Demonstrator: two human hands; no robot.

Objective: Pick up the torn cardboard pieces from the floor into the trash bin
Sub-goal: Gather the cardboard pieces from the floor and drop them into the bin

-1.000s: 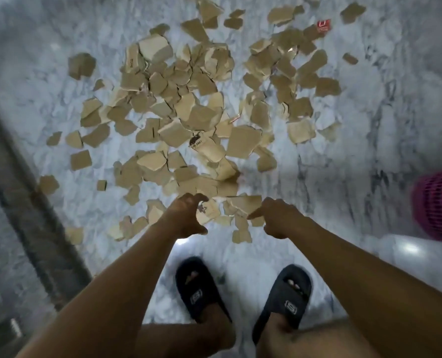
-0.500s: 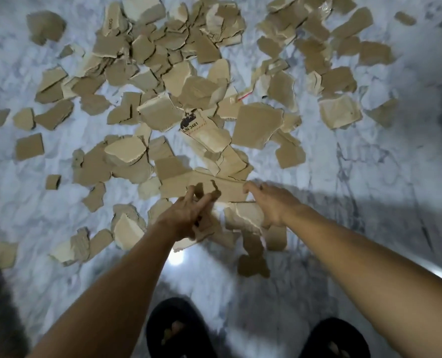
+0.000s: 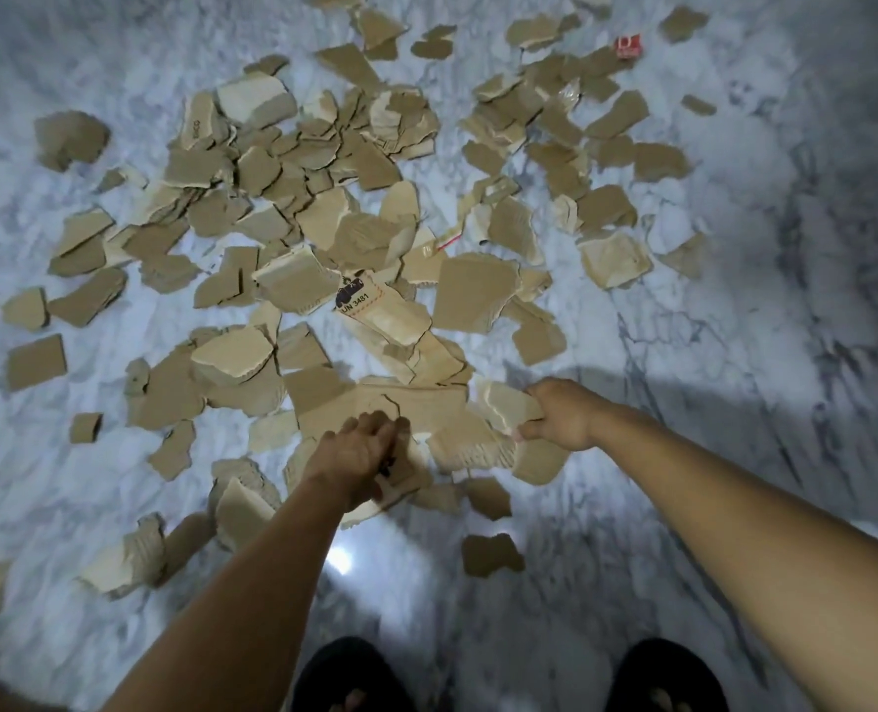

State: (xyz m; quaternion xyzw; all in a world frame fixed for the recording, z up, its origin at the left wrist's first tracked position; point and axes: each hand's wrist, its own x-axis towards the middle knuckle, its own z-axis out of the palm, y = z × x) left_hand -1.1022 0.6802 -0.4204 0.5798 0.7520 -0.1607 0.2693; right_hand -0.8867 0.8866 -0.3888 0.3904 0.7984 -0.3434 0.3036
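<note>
head view: both hands down at the near edge of a cardboard litter

torn cardboard pieces point(image 3: 478, 295) lie scattered over the marble floor point(image 3: 765, 310), thickest from the centre up toward 12 o'clock, with a piece printed "un 3481" point(image 3: 375, 308) near the middle and a small red scrap point(image 3: 627, 46) far out at 1 o'clock. the right hand point(image 3: 563, 416), at 4 o'clock from that label, has its fingers curled round a pale piece point(image 3: 503, 403) held at a tilt. the left hand point(image 3: 357, 454), at 6 o'clock from the label, is bent fingers-down over a brown scrap point(image 3: 401, 485) and seems to grip it (motion blur there smears the fingers). dark sandals point(image 3: 349, 675) show at the bottom edge, at 6 and 5 o'clock.
</note>
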